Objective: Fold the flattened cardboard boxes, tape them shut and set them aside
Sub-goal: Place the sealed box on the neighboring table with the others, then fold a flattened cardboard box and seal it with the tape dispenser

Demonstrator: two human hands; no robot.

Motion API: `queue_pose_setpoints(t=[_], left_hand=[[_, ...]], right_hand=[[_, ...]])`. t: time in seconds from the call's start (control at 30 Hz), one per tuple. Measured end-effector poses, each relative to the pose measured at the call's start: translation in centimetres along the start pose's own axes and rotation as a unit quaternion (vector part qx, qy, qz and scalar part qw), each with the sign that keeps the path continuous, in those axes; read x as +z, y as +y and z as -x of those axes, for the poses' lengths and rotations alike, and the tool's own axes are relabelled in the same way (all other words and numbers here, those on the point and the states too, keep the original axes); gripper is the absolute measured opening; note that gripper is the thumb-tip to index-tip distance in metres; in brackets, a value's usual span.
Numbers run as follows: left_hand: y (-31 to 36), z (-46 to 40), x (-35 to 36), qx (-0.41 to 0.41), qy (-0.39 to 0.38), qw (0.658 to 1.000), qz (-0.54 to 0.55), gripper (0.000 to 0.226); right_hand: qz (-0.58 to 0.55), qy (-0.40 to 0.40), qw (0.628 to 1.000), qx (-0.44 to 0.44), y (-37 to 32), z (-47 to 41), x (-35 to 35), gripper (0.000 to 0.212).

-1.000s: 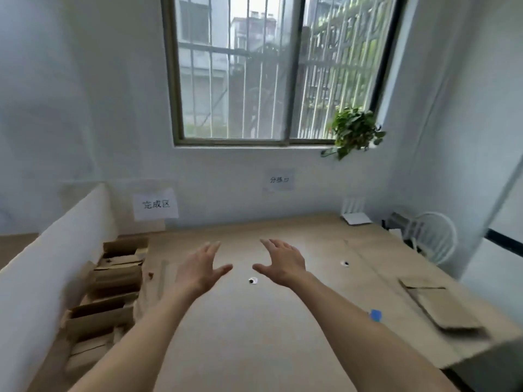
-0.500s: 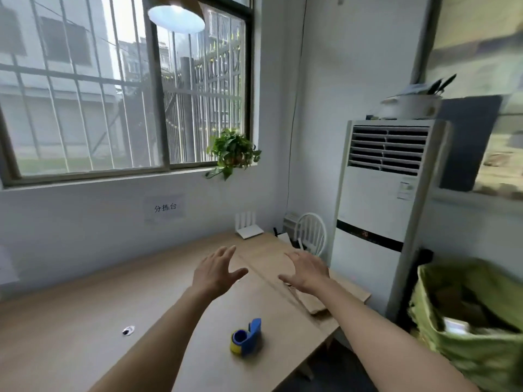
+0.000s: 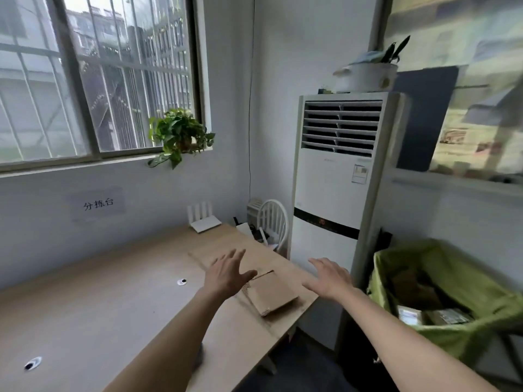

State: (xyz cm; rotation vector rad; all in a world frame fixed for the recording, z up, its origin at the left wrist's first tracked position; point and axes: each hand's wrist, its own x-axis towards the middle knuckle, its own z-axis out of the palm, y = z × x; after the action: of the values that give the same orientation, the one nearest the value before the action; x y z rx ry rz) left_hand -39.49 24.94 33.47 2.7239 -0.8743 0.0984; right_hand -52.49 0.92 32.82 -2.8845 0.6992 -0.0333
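Note:
A small stack of flattened brown cardboard boxes [image 3: 270, 294] lies near the right edge of the wooden table [image 3: 85, 315]. My left hand [image 3: 227, 274] hovers just left of the stack, fingers spread and holding nothing. My right hand [image 3: 329, 277] hovers to the right of the stack, past the table's edge, also spread and empty. Both forearms reach in from the bottom of the view. The tape dispenser is hidden behind my left forearm.
A tall white air conditioner [image 3: 336, 176] stands right of the table. A green-lined bin [image 3: 441, 295] with packages sits at the far right. A white router [image 3: 202, 219], a white chair [image 3: 273, 222] and a potted plant [image 3: 179, 135] are at the back.
The view has swung right, from the table's left end and finished boxes to its right end. Both open hands now hover on either side of the flat cardboard stack.

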Motion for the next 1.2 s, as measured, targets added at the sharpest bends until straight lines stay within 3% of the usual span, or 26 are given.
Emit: queue_pose_setpoints(t=[0.23,0.47,0.77,1.07,1.2], left_hand=[[-0.8,-11.5,9.2,0.0,-0.053,0.999,-0.001,0.08],[-5.4,-26.0,22.0,-0.001,-0.135,0.991,-0.013,0.077],[-11.0,-37.5,36.1,-0.031,-0.231,0.972,-0.016,0.077],[-14.8,-44.5,45.0,-0.086,-0.27,0.959,-0.008,0.082],[-16.7,-47.2,47.5,-0.157,-0.25,0.956,0.008,0.095]], right_hand=[[-0.031,-0.065,0.996,0.048,3.8,-10.7,7.0,0.077],[-0.042,-0.151,0.986,0.047,6.2,-24.5,18.5,0.09],[-0.163,-0.289,0.93,0.157,6.2,-35.1,33.1,0.091],[-0.304,-0.276,0.869,0.276,6.2,-42.8,40.4,0.1],[-0.304,-0.258,0.882,0.249,7.7,-46.7,41.6,0.098]])
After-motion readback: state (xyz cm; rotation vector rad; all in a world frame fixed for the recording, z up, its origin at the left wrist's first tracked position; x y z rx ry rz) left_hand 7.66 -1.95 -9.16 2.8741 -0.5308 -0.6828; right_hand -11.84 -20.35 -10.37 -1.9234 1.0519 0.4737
